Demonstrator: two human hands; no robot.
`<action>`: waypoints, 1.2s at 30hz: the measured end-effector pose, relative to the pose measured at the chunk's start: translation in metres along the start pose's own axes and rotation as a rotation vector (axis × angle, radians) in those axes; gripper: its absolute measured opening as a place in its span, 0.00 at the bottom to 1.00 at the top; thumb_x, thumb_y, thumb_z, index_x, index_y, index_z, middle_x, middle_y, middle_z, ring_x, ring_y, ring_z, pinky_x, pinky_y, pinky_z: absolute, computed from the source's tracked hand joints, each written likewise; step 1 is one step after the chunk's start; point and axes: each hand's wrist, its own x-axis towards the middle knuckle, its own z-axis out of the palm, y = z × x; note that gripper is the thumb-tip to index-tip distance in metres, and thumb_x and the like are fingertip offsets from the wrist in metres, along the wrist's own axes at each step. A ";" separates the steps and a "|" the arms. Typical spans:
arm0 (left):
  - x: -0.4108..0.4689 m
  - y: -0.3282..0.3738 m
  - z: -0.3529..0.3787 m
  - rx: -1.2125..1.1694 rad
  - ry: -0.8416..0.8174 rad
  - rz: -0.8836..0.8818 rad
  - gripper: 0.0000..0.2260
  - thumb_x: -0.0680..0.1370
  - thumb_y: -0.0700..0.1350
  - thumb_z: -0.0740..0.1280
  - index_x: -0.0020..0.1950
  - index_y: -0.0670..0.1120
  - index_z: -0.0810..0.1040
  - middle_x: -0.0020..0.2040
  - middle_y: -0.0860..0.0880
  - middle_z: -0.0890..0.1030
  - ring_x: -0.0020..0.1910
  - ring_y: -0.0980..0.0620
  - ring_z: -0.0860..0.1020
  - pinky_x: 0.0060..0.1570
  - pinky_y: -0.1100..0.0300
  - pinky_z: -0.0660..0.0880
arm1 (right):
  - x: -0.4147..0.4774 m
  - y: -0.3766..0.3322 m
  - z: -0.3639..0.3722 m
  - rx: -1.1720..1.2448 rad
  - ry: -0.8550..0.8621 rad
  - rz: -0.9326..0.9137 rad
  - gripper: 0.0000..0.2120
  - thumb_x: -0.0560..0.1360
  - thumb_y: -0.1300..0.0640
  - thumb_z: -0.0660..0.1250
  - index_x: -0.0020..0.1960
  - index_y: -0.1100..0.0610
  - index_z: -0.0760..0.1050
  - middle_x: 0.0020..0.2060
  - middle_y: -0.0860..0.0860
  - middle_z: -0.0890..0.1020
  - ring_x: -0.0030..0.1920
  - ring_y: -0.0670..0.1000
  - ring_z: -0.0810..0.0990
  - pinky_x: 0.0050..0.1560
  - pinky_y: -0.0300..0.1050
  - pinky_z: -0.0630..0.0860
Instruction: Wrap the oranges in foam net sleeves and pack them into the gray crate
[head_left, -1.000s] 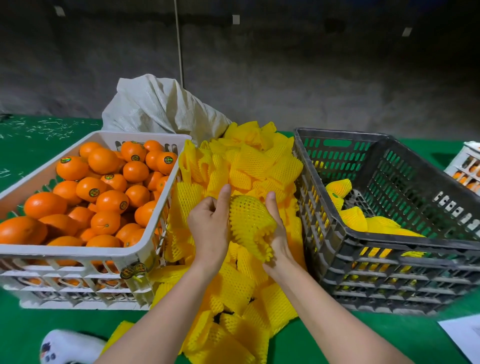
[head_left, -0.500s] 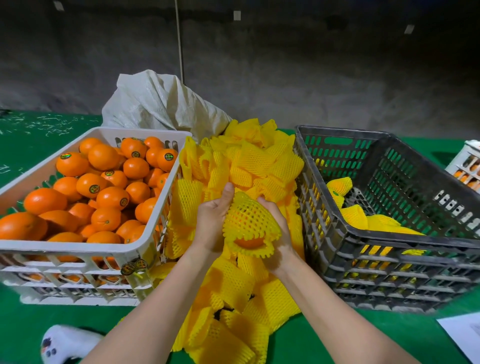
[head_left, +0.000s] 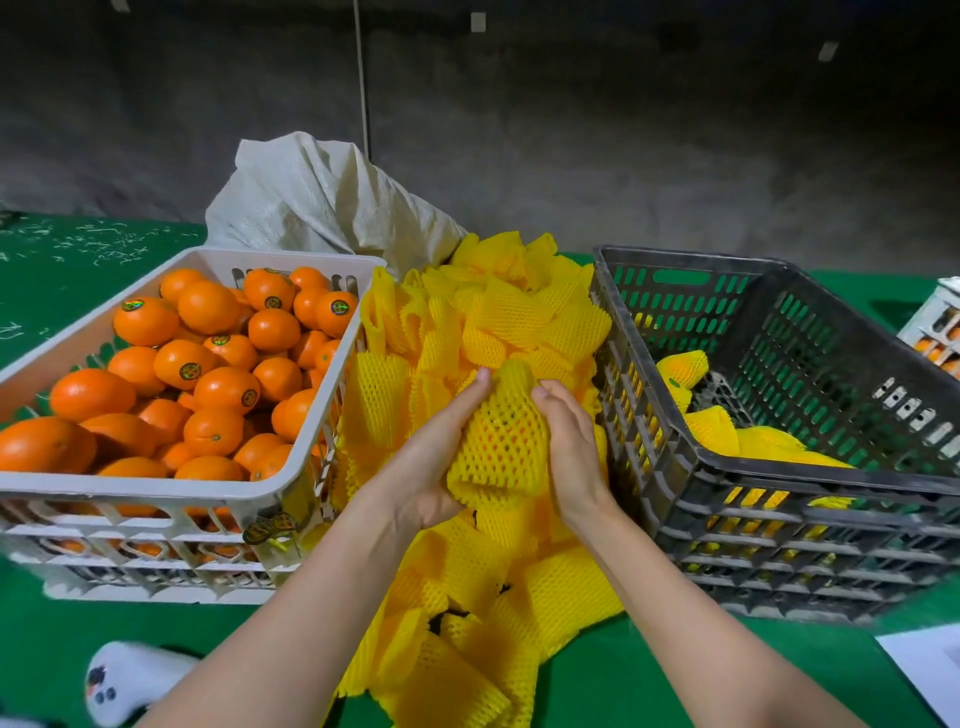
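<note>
Between my two hands I hold an orange wrapped in a yellow foam net sleeve (head_left: 503, 441), above the heap of loose yellow sleeves (head_left: 483, 332). My left hand (head_left: 439, 449) cups its left side and underside. My right hand (head_left: 569, 441) grips its right side, thumb on top. The orange skin shows only through the mesh. A white crate (head_left: 291, 467) full of bare oranges (head_left: 208, 364) stands at the left. The gray crate (head_left: 670, 431) at the right holds a few sleeved oranges (head_left: 711, 428).
A grey woven sack (head_left: 317, 202) lies behind the sleeve heap. A white controller (head_left: 122, 680) sits on the green table at bottom left. A sheet of paper (head_left: 930, 670) lies at bottom right. Another white crate (head_left: 935, 332) shows at the right edge.
The sleeve has been pulled down over the orange, so the bare orange bottom seen half a second ago is now covered. Both hands have closed in around the wrapped fruit.
</note>
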 end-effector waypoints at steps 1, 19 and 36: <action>0.000 -0.001 0.002 0.013 0.027 0.013 0.20 0.68 0.60 0.64 0.45 0.47 0.86 0.45 0.46 0.85 0.41 0.49 0.84 0.36 0.57 0.80 | 0.001 0.000 -0.001 -0.009 -0.012 -0.021 0.06 0.82 0.55 0.54 0.54 0.55 0.68 0.52 0.54 0.74 0.51 0.50 0.71 0.52 0.42 0.68; 0.000 -0.002 0.000 -0.028 0.324 0.158 0.09 0.77 0.46 0.65 0.53 0.44 0.79 0.45 0.43 0.82 0.41 0.47 0.81 0.43 0.53 0.79 | -0.003 0.022 0.006 -0.227 -0.130 -0.250 0.14 0.77 0.57 0.65 0.59 0.47 0.64 0.54 0.46 0.75 0.53 0.44 0.74 0.56 0.39 0.71; 0.045 0.000 0.075 0.254 0.297 0.485 0.12 0.83 0.47 0.54 0.53 0.47 0.77 0.43 0.49 0.81 0.39 0.55 0.79 0.41 0.59 0.76 | 0.051 -0.014 -0.085 -0.123 0.225 -0.536 0.20 0.65 0.60 0.75 0.50 0.50 0.69 0.45 0.44 0.74 0.46 0.39 0.73 0.50 0.34 0.70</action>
